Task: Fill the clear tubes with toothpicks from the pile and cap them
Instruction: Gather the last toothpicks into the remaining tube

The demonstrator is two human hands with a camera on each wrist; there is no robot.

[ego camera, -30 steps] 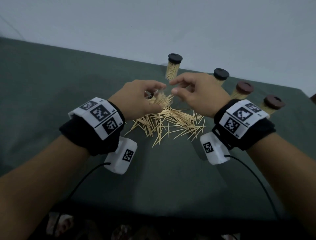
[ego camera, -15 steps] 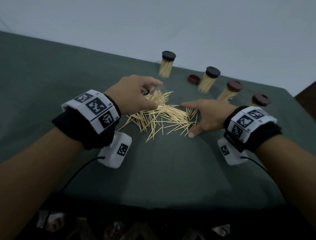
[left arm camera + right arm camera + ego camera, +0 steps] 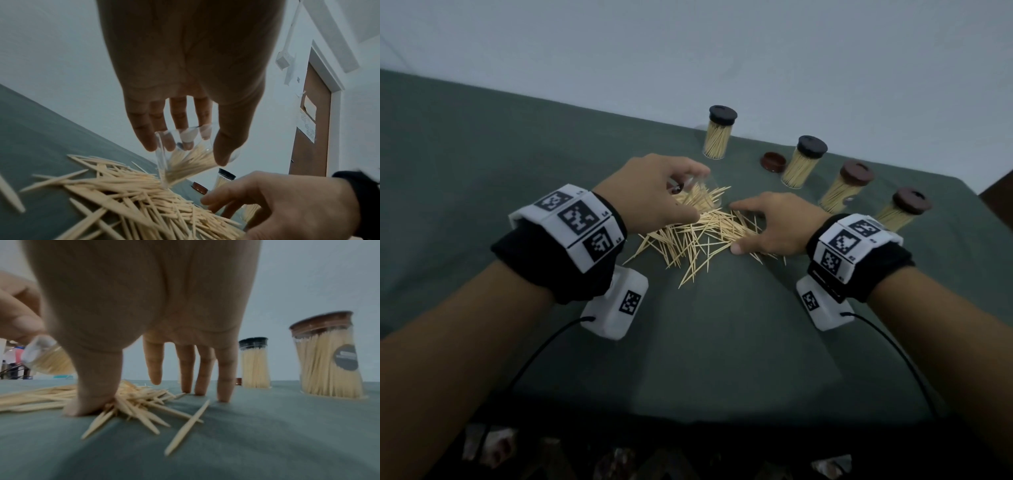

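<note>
A pile of loose toothpicks [image 3: 698, 240] lies on the green cloth. My left hand [image 3: 674, 195] grips a clear tube [image 3: 705, 198], tilted with its mouth low over the pile's far edge. The tube [image 3: 185, 155] is partly filled with toothpicks. My right hand [image 3: 748, 228] is spread over the right side of the pile. Its thumb [image 3: 86, 402] presses on toothpicks [image 3: 139, 404] and its fingertips [image 3: 223, 395] touch the cloth. It grips nothing.
Several capped, filled tubes stand along the back right: two with black caps [image 3: 719, 137] [image 3: 803, 164], two with brown caps [image 3: 842, 188] [image 3: 900, 212]. A loose brown cap [image 3: 773, 161] lies between the black-capped ones. The table's edge [image 3: 962, 185] is at the right.
My right hand dropped from the tube's mouth onto the right side of the pile and spread its fingers there. My left hand still holds the tilted tube.
</note>
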